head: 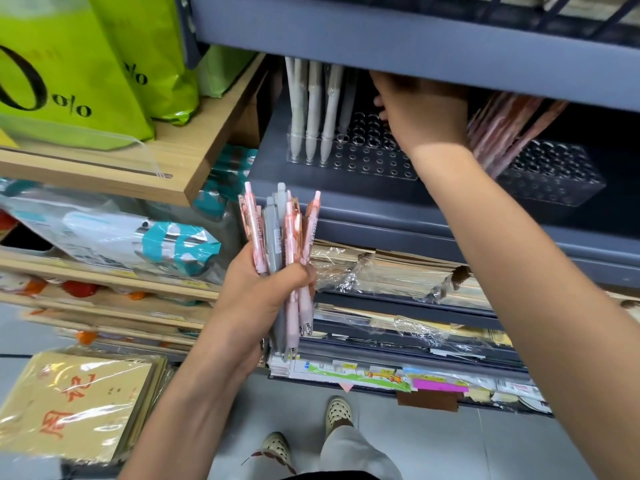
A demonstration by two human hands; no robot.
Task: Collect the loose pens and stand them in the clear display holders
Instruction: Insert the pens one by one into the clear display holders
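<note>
We see two hands in the head view. The left hand (266, 296) grips a bundle of loose pens (285, 233) in front of the grey shelf unit (381, 209). Its fingers are curled tight round the barrels, and the writing tips point down. In the bundle we count at least four pink pens and two grey ones (overlap hides any further barrels).

The right hand (420, 112) reaches into the grey shelf bay, above the rear right part of the left holder (367, 161). The upper shelf edge hides most of its fingers, so we cannot tell whether they are spread, closed or holding a pen.

Two clear display holders stand on this shelf, well apart. The left holder carries pale pens (313, 109) standing upright at its left end: three in the front row and at least one behind. The right holder (554, 181) carries a cluster of pink pens (502, 133), tilted, at its left end (their number cannot be told).

Two green bags (69, 74) stand on a wooden shelf (194, 157) to the left. Stacks of wrapped paper (398, 271) lie below the pen shelf. Two shoes (337, 410) show on the floor.
</note>
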